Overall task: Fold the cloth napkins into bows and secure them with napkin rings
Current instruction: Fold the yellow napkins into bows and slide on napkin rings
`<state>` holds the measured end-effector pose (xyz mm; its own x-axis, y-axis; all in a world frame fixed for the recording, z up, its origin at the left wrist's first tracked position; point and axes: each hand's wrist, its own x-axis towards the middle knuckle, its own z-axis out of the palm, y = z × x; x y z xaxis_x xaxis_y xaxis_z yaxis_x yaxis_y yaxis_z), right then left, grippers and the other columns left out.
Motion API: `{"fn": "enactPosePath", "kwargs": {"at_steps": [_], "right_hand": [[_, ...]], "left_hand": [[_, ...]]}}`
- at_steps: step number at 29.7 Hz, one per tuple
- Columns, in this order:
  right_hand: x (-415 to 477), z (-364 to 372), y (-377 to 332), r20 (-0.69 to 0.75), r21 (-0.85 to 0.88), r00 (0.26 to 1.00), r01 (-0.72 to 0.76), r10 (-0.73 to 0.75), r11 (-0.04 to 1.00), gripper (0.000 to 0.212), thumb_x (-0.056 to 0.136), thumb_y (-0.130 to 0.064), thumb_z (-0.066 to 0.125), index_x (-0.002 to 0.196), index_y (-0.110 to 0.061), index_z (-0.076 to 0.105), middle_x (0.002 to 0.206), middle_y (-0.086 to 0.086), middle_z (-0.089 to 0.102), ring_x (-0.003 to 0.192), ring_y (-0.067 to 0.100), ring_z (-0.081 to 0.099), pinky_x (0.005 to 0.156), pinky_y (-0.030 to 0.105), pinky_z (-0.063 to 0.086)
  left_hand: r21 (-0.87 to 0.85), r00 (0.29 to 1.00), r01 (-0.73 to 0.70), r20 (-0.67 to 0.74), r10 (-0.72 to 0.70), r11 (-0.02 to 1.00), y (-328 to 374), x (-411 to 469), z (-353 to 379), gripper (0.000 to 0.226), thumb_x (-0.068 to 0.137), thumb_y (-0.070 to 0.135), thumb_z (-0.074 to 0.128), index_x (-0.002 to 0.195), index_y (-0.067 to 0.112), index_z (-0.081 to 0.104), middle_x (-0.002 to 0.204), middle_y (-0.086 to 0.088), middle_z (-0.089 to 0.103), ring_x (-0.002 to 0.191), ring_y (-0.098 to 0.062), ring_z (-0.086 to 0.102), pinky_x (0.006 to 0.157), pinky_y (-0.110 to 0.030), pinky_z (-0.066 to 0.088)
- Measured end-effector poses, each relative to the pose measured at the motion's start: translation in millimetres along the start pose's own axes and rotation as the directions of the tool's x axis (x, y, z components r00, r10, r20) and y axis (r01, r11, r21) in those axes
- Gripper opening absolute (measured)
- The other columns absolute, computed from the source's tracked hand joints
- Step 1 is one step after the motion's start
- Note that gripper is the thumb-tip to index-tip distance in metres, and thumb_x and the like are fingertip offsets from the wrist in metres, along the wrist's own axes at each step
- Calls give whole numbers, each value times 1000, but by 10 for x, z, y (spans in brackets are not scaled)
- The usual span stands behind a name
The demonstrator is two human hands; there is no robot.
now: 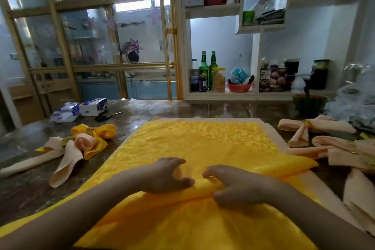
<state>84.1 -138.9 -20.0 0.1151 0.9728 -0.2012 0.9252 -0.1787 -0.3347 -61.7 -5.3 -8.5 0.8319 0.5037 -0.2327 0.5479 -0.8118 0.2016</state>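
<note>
The yellow napkin (pixel 203 144) lies spread at the centre of the surface (pixel 142 111), over a peach napkin (pixel 271 130) whose edge shows along its far and right sides. At six o'clock the left hand (pixel 168 176) and right hand (pixel 239 185) meet on a raised fold running across the cloth; each grip is clamped on that ridge, fingers curled over it and thumb against its near side. By my reading this piece is only at its first pleats; the rest of the gathering, the pinch at the middle and the ring are all left to do, and no loose ring shows near the hands.

Finished work sits on both sides. At nine o'clock a yellow bow (pixel 103 130) with a gold napkin ring (pixel 90 131) rests against a peach bow (pixel 69 156); at three o'clock further peach bows (pixel 316 127) lie ringed, one just beside the spread cloth's right corner, where it could snag as the folds draw in. At ten o'clock scissors (pixel 107 116) and tissue packs (pixel 81 108) sit well apart from the work; a heap of clear plastic (pixel 353 95) crowds two o'clock.
</note>
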Motion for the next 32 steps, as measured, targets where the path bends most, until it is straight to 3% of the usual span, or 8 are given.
{"fn": "enactPosePath", "kwargs": {"at_steps": [3, 7, 11, 15, 17, 20, 24, 32], "right_hand": [[-4, 33, 45, -144, -44, 989, 6, -12, 999, 49, 90, -13, 49, 138, -20, 43, 145, -1, 41, 132, 13, 38, 106, 24, 30], [-62, -9, 9, -218, -177, 976, -25, -14, 984, 43, 95, -2, 38, 131, -19, 55, 136, 0, 53, 126, 16, 46, 101, 26, 34], [-196, -165, -160, -29, -146, 1000, -11, 7, 989, 29, 94, -8, 42, 111, -13, 64, 113, 6, 65, 102, 21, 59, 85, 35, 46], [-294, -266, -278, 243, 3, 969, -39, 38, 999, 49, 94, -50, 45, 138, -29, 45, 139, -11, 47, 125, 8, 45, 94, 20, 38], [-197, -140, -232, 151, -36, 986, -69, 74, 997, 60, 94, -55, 37, 147, -29, 28, 152, -7, 31, 137, 11, 31, 103, 22, 30], [-17, 122, -191, 78, -91, 995, -61, 68, 994, 74, 89, -66, 23, 151, -29, 8, 159, -1, -1, 146, 15, -1, 118, 33, 5], [162, 249, -187, 30, -102, 999, -21, 25, 995, 111, 50, -82, 2, 150, -34, 0, 158, -5, -14, 144, 13, -15, 116, 33, -9], [456, 370, -170, -38, -138, 999, -5, -1, 990, 95, 66, -79, 5, 150, -35, 0, 158, -5, -14, 143, 11, -17, 115, 32, -13]], "left_hand": [[28, 982, -40, 186, 34, 999, 19, -178, 58, 77, 86, 60, 48, 149, 32, 13, 158, 9, 3, 144, -15, 11, 114, -32, 16], [67, 983, -125, 140, 115, 990, -75, -246, 46, 53, 99, 32, 41, 148, 27, 23, 157, 7, 11, 144, -14, 15, 115, -31, 17], [123, 972, -88, 227, 59, 988, -138, -327, -85, 46, 102, 27, 35, 147, 20, 30, 153, 2, 29, 138, -19, 30, 113, -37, 27], [108, 887, -55, 461, -1, 993, -147, -520, -355, 59, 89, 57, 46, 143, 35, 35, 152, 17, 26, 139, -10, 27, 111, -32, 25], [41, 924, 19, 381, -33, 999, -144, -501, -302, 66, 87, 63, 41, 145, 35, 29, 153, 12, 27, 139, -12, 27, 109, -31, 24], [55, 974, 98, 201, -107, 994, -205, -385, -21, 74, 90, 64, 30, 151, 29, 7, 159, 3, 3, 145, -18, 9, 116, -37, 13], [126, 973, 160, 147, -178, 979, -425, -295, 168, 77, 90, 66, 21, 149, 27, -9, 156, -2, -18, 145, -21, -12, 117, -45, -2], [76, 977, 199, 62, -204, 977, -666, -336, 312, 73, 90, 66, 19, 148, 33, -12, 155, 0, -23, 143, -18, -18, 116, -43, -9]]}}
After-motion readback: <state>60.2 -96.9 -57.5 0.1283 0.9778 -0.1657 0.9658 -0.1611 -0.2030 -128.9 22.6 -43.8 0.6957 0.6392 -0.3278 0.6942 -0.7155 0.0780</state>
